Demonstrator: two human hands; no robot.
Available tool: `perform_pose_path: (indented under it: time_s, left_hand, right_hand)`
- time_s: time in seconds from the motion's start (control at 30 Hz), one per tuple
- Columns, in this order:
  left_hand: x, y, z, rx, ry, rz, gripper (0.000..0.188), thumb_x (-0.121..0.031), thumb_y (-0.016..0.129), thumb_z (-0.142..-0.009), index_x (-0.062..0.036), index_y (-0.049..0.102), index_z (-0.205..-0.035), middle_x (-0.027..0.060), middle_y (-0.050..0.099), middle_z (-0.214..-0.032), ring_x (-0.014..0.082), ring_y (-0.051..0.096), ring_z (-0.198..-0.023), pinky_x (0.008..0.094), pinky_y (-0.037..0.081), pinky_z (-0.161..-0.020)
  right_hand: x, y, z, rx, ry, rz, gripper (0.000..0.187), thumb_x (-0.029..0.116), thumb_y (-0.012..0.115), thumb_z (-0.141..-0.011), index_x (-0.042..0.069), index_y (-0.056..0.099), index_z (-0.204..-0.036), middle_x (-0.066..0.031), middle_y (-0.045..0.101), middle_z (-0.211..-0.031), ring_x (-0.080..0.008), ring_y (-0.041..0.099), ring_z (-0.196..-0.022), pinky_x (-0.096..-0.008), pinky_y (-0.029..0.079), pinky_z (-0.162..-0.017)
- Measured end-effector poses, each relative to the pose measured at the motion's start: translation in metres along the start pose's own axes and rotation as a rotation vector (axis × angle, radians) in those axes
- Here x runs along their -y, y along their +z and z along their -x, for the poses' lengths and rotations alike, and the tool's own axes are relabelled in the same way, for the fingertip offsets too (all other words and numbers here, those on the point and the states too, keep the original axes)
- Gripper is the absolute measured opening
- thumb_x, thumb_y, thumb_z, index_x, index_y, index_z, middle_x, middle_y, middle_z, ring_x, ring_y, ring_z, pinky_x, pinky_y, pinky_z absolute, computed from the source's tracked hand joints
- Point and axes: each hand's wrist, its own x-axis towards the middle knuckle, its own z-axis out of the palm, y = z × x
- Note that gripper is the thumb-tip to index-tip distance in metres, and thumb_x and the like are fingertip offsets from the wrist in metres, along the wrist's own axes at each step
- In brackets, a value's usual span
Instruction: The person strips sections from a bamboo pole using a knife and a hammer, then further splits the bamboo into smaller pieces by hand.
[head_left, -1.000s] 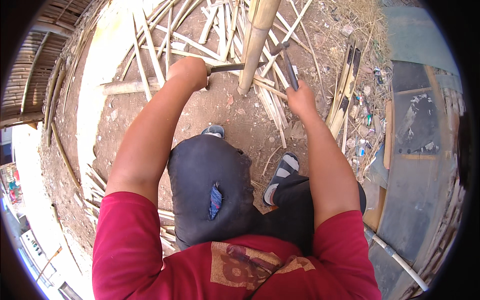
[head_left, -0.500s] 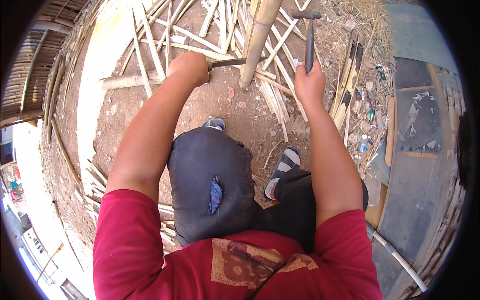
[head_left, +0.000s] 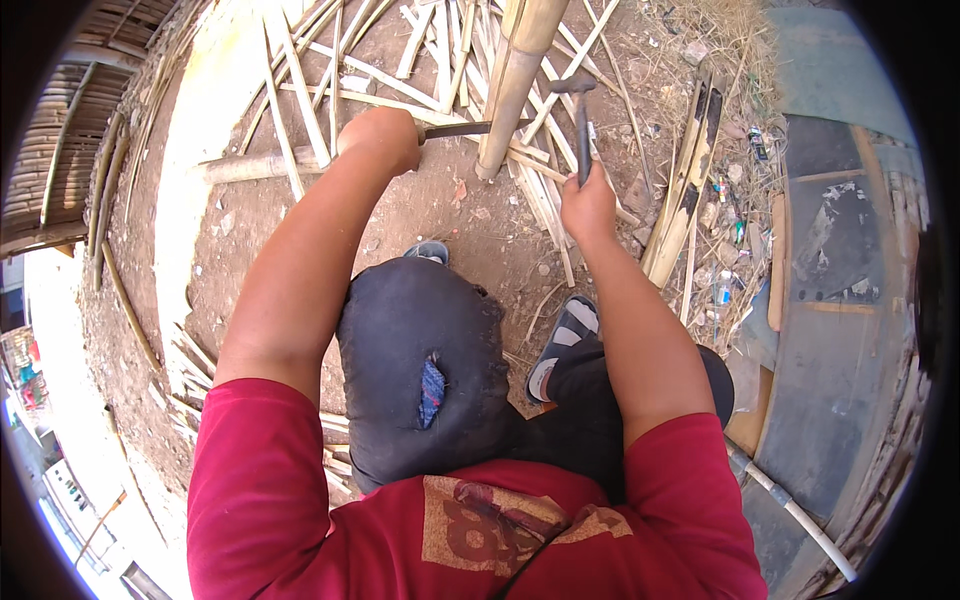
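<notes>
I have the right hand [head_left: 588, 205] closed round a hammer [head_left: 582, 128], its head just right of the bamboo pole [head_left: 512, 95]. My left hand [head_left: 385, 140], apart from it, grips a knife [head_left: 455, 130] lying crosswise to the pole. Between and ahead of them, the pole's long axis runs away from me; I judge neither hand clearly nearer. Strips [head_left: 301, 95] lie beyond.
</notes>
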Motion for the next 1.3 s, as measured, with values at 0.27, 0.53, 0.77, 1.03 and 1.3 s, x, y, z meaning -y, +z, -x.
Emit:
perform_pose_path:
  time_s: [0.27, 0.53, 0.77, 1.03, 1.3]
  left_hand:
    - [0.0, -0.004, 0.008, 0.02, -0.032, 0.017, 0.031, -0.01, 0.06, -0.091, -0.0186, 0.078, -0.115, 0.013, 0.075, -0.117, 0.0324, 0.072, -0.109, 0.0422, 0.058, -0.092]
    - [0.003, 0.0, 0.013, 0.0, -0.017, 0.035, 0.028, -0.012, 0.061, -0.09, -0.0066, 0.076, -0.113, 0.0177, 0.074, -0.116, 0.0336, 0.072, -0.109, 0.0436, 0.058, -0.094]
    - [-0.001, -0.008, 0.012, 0.02, 0.026, 0.059, 0.028, -0.011, 0.061, -0.088, -0.005, 0.076, -0.112, 0.0183, 0.074, -0.115, 0.0342, 0.072, -0.109, 0.0448, 0.058, -0.093]
    - [0.004, -0.001, 0.01, 0.012, -0.002, 0.053, 0.027, -0.013, 0.062, -0.09, -0.0048, 0.076, -0.111, 0.0183, 0.074, -0.117, 0.0345, 0.072, -0.109, 0.045, 0.058, -0.093]
    - [0.01, 0.011, 0.008, 0.025, -0.022, 0.068, 0.027, -0.013, 0.063, -0.089, -0.0059, 0.076, -0.112, 0.0168, 0.074, -0.116, 0.0341, 0.072, -0.108, 0.0446, 0.058, -0.093]
  right_hand:
    - [0.036, -0.036, -0.004, -0.116, -0.009, -0.269, 0.023, 0.019, 0.062, -0.096, -0.002, 0.057, -0.105, -0.0271, 0.071, -0.096, -0.0473, 0.068, -0.097, -0.0533, 0.052, -0.086]
    - [0.016, -0.025, -0.004, 0.044, -0.062, -0.043, 0.028, 0.017, 0.061, -0.097, 0.0, 0.06, -0.119, -0.0281, 0.072, -0.098, -0.0476, 0.069, -0.095, -0.0534, 0.053, -0.085]
    - [-0.007, 0.005, 0.01, -0.133, -0.029, -0.054, 0.024, 0.016, 0.061, -0.096, -0.001, 0.06, -0.114, -0.0261, 0.072, -0.095, -0.0468, 0.07, -0.092, -0.0528, 0.054, -0.079]
    - [0.024, -0.031, -0.003, -0.221, 0.039, -0.312, 0.027, 0.015, 0.061, -0.093, 0.001, 0.061, -0.116, -0.0262, 0.072, -0.103, -0.0435, 0.07, -0.102, -0.0517, 0.053, -0.089]
    - [0.009, -0.012, -0.001, 0.001, -0.018, -0.129, 0.021, 0.016, 0.062, -0.095, 0.002, 0.06, -0.11, -0.0258, 0.072, -0.098, -0.0432, 0.071, -0.095, -0.0527, 0.053, -0.083]
